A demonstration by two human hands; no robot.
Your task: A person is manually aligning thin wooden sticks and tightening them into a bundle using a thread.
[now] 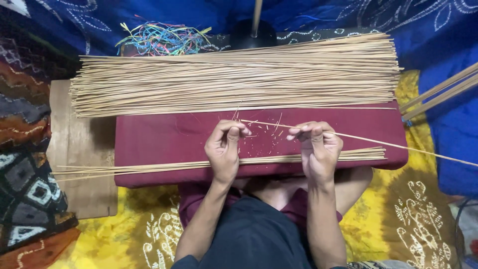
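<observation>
Our left hand [224, 149] is curled closed, thumb and forefinger pinched on the near end of a single thin bamboo stick [378, 142]. Our right hand [318, 149] is closed in the same way, its fingertips pinching that stick a little further along. From the right hand the stick runs out to the right, slanting slightly down and passing beyond the edge of the maroon cushion [164, 139] on which we work. Both hands hover just over the cushion's middle, where small pale splinters [269, 130] lie scattered between them.

Under our wrists, along the near edge of the cushion, lies a thin row of sticks [149, 167], its left ends sticking out over a wooden board [74, 149] beside the cushion. Along the far edge lies a large pile of sticks [234, 77], all laid crosswise and reaching past the cushion on both sides. Beyond that pile we see a tangle of coloured strings [162, 39] and a dark round base with a pole [253, 32]. A few thicker sticks [440, 89] lean in at the right over blue patterned cloth [448, 30]. A yellow patterned cloth [398, 214] covers the floor around our knees.
</observation>
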